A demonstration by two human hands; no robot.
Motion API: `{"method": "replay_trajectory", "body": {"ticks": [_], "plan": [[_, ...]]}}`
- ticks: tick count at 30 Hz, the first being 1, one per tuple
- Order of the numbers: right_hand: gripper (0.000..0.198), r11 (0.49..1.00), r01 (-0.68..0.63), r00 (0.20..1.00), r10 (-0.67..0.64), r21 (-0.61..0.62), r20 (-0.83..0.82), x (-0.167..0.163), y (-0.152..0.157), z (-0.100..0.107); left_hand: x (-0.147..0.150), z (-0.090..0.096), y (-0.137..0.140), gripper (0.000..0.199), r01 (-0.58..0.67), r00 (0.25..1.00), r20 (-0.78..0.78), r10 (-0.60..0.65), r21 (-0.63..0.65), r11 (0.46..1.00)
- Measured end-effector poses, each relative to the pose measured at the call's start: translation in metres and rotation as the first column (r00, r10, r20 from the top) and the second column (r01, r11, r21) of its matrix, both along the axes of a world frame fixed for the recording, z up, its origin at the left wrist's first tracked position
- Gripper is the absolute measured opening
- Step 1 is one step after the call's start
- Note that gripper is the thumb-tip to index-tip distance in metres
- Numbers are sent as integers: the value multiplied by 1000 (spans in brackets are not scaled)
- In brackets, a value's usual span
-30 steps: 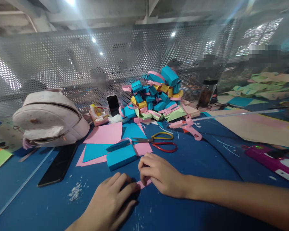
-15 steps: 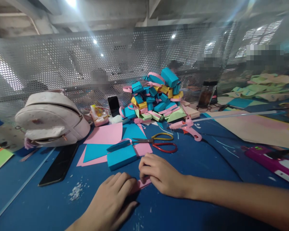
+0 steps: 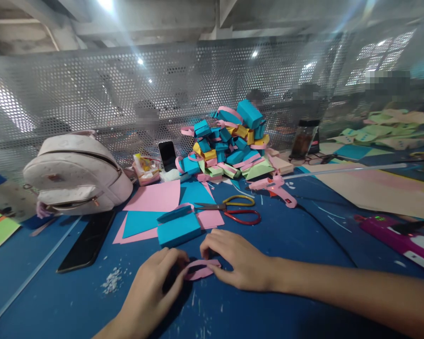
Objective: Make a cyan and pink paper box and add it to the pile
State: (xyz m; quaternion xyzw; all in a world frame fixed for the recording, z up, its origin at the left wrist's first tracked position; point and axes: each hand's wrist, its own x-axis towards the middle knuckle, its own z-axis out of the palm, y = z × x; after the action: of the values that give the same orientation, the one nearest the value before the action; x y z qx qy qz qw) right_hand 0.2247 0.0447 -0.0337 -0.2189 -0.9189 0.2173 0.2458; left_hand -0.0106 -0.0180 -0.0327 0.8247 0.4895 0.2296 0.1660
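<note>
A folded pink paper strip [image 3: 202, 270] lies low over the blue table, its two layers bowed apart with a gap between them. My left hand [image 3: 159, 278] pinches its left end between thumb and fingers. At the right end, my right hand [image 3: 233, 261] has its thumb and curled fingers on the strip. Just beyond my hands sits a blue paper box [image 3: 179, 229] with a pink strip handle at its back. Scissors [image 3: 233, 207] with one yellow and one red handle lie behind my right hand, blades pointing left.
A pink glue gun [image 3: 273, 188] rests to the right, its cord trailing forward. Behind stands a heap of small paper boxes [image 3: 229, 146]. Pink and blue sheets [image 3: 151, 195], a dark phone [image 3: 86, 242] and a white backpack [image 3: 77, 174] are leftward. A magenta device [image 3: 392, 238] lies far right.
The pink strip, earlier pressed flat under my fingers, now bows open into a loop. My left hand has drawn back slightly left and changed from lying over the strip to pinching its end.
</note>
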Motion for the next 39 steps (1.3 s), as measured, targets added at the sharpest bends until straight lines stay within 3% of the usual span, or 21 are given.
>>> {"method": "replay_trajectory", "body": {"ticks": [6,9,13,17,20,26,35,39], "plan": [[18,994,-55,995,62,89,-77,2,2,-2,-1,1,3,12,-37,994,103,43,-66,997],[10,994,-39,996,46,98,-76,3,2,-2,1,4,3,15,-49,986,153,67,-120,992],[20,997,-11,999,15,77,-45,2,3,-2,1,7,4,20,-60,972,213,100,-187,980],[4,998,-7,999,10,68,-39,1,3,-2,1,6,5,22,-62,966,230,113,-219,974],[3,999,-2,999,4,50,-51,1,3,-1,0,6,5,21,-65,970,217,109,-198,978],[4,1000,10,998,-10,2,-63,-1,2,1,-2,8,6,18,-12,982,190,19,-37,999],[2,997,-34,998,37,67,-54,-2,0,-1,11,5,5,3,-53,985,162,61,-52,997],[5,989,-64,997,70,133,-42,-2,-2,-2,15,3,2,11,-60,967,239,87,-117,991]]}}
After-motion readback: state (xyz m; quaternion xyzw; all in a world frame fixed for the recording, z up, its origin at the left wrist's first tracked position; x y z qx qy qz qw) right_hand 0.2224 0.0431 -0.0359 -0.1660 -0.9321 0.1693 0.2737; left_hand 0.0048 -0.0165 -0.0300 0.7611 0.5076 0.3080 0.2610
